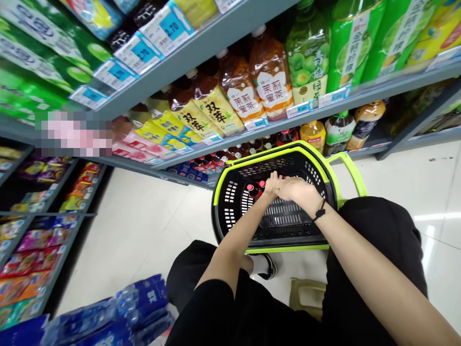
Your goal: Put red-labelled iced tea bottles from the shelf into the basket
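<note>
A black shopping basket (230, 194) with a lime-green rim stands on the floor in front of me, and both my arms reach into it. Dark bottles with red caps (253, 189) lie at its far left side. My right hand (297, 188), with a black cord at the wrist, lies over the bottles. Mostly hidden beneath it, my left hand (272, 185) touches the bottle caps. Whether either hand grips a bottle is hidden.
Grey shelves (201, 48) of tea and green drink bottles run above and behind the basket. Small red-capped bottles (216, 161) line the lowest shelf. Snack racks (36, 230) stand at left, blue water packs (108, 317) lie near my knees, and a pale tiled floor (144, 226) surrounds me.
</note>
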A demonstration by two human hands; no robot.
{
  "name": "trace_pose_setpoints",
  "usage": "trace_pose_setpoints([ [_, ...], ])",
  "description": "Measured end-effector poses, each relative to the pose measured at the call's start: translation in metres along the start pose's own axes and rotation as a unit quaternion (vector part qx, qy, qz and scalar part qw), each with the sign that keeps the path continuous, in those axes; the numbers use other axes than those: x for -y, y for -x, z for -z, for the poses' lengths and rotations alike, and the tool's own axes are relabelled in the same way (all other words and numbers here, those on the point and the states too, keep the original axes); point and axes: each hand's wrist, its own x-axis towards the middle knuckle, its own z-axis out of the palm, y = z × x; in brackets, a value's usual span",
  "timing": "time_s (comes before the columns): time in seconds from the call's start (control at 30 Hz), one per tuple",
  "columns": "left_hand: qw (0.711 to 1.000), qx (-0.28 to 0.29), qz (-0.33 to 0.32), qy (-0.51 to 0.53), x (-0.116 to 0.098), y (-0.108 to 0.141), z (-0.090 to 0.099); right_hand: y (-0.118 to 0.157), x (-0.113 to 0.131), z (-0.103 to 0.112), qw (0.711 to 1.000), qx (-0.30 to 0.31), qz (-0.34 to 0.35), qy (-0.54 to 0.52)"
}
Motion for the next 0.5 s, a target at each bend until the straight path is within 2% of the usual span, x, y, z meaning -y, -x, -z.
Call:
trace_pose_setpoints([
  [0.13,0.997,-0.009,0.025,-0.070,0.006,0.000,-0.008,0.009,0.009,0.013,0.996,0.025,-0.006,0.089],
  [0.3,0.994,-0.026,-0.011,-0.103,0.011,0.009,-0.007,0.028,0.029,0.021,0.976,0.061,-0.027,0.207],
  [0.4,0.993,-0.032,-0.064,-0.099,0.026,0.023,0.009,0.039,0.038,0.020,0.961,0.084,-0.044,0.259],
  [0.5,0.988,-0.049,-0.119,-0.083,0.052,0.043,0.034,0.049,0.045,0.018,0.951,0.096,-0.051,0.288],
])
